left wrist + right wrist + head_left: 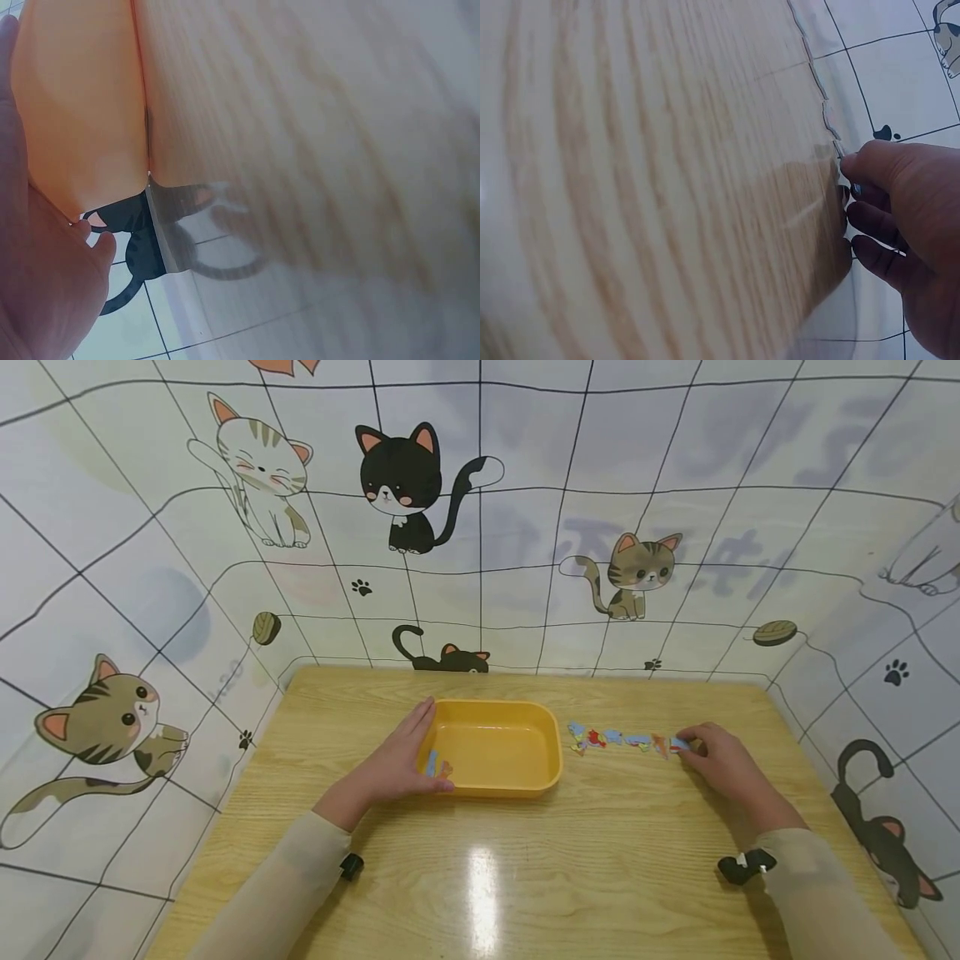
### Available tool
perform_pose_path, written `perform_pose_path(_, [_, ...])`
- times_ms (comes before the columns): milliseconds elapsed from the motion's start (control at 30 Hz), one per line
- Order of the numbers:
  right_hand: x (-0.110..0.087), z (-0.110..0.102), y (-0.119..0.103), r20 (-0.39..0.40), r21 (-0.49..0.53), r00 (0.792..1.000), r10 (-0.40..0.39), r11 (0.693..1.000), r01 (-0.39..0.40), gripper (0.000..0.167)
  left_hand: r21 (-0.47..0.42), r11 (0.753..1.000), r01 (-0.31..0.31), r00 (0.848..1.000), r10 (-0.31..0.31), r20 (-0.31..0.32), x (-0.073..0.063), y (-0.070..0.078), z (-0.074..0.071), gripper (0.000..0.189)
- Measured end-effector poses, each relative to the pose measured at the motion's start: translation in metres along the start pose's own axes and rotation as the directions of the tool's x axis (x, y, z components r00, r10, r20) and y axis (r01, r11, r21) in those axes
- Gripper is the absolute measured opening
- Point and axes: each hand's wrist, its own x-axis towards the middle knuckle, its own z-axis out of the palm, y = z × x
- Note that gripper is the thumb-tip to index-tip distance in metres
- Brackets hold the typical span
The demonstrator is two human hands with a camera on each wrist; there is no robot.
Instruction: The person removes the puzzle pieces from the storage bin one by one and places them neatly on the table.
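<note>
A yellow plastic tray (495,792) stands on the table. My left hand (397,760) holds its left end, with the thumb along the near wall and the fingers along the left side. The orange-looking tray wall (82,97) lies against that hand in the left wrist view. Inside the tray's left end are a blue piece (431,763) and an orange piece (446,769). My right hand (723,764) pinches a small flat blue-and-red piece (677,744) at the right end of a row of colourful pieces (613,737). The right wrist view shows these pieces only edge-on.
The wooden table (600,868) has a glossy surface with a bright reflection near its front. White cloth walls (517,527) printed with grid lines and cartoon cats enclose the back and both sides. The row of pieces lies right of the tray.
</note>
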Motion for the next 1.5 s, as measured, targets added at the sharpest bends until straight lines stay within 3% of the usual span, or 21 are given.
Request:
perform_pose_path(467, [0.003, 0.004, 0.012, 0.033, 0.051, 0.998, 0.062, 0.997, -0.064, 0.030, -0.001, 1.000, 0.007, 1.000, -0.007, -0.005, 0.000, 0.001, 0.001, 0.147])
perform_pose_path(767, [0.002, 0.002, -0.014, -0.019, 0.137, 0.995, 0.094, 0.986, -0.090, 0.040, -0.005, 1.000, 0.003, 1.000, -0.003, -0.006, -0.001, -0.001, 0.002, 0.148])
perform_pose_path(1067, [0.017, 0.003, -0.073, -0.184, 0.230, 0.981, -0.067, 0.967, 0.109, 0.023, 0.010, 1.000, 0.007, 1.000, -0.007, -0.005, 0.001, 0.000, 0.000, 0.149])
perform_pose_path(1333, [0.041, 0.016, -0.134, -0.143, 0.216, 0.967, -0.212, 0.947, 0.239, 0.016, 0.041, 0.999, 0.003, 1.000, -0.002, -0.007, 0.000, 0.001, -0.001, 0.150])
perform_pose_path(1500, [0.054, 0.028, -0.171, -0.097, 0.248, 0.936, -0.338, 0.903, 0.351, 0.016, 0.072, 0.997, -0.004, 1.000, 0.005, -0.011, 0.000, 0.002, -0.001, 0.150])
